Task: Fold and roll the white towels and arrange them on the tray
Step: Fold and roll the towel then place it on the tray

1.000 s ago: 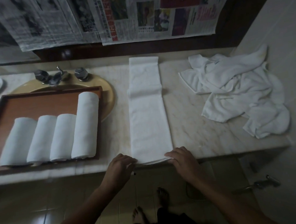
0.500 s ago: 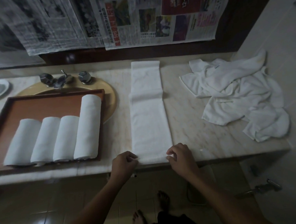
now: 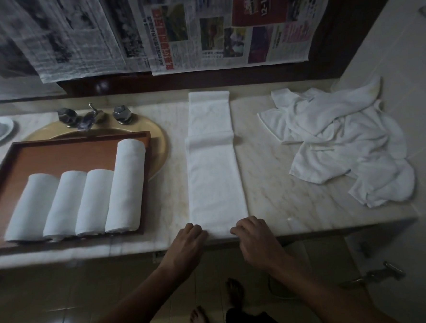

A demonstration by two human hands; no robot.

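Spanning the view from 9 o'clock to 3 o'clock, the marble tabletop [image 3: 270,182] carries everything. A heap of loose towels [image 3: 343,148] sprawls at 2 o'clock, well apart from the hands. The brown tray [image 3: 64,155] sits at 9 o'clock, partly over a sink basin [image 3: 159,144], with four rolled towels [image 3: 84,201] lying side by side in it.

The folded towel [image 3: 215,181] lies between tray and heap as a narrow strip. Its long axis runs straight from 12 o'clock to 6 o'clock, the far end at the back ledge and the near end at the tabletop's front edge.

The left hand [image 3: 187,242] and right hand [image 3: 256,236] sit at that near end, one at each corner, equally close to it. Each grip is clenched on the hem with fingers curled over it; the thumbs are hidden.

The rolling seems barely begun. The whole strip lies ahead of both grips toward 12 o'clock, so the move likely calls for turning the hem over and pushing away along that axis. Uneven pressure from either hand could skew the roll.
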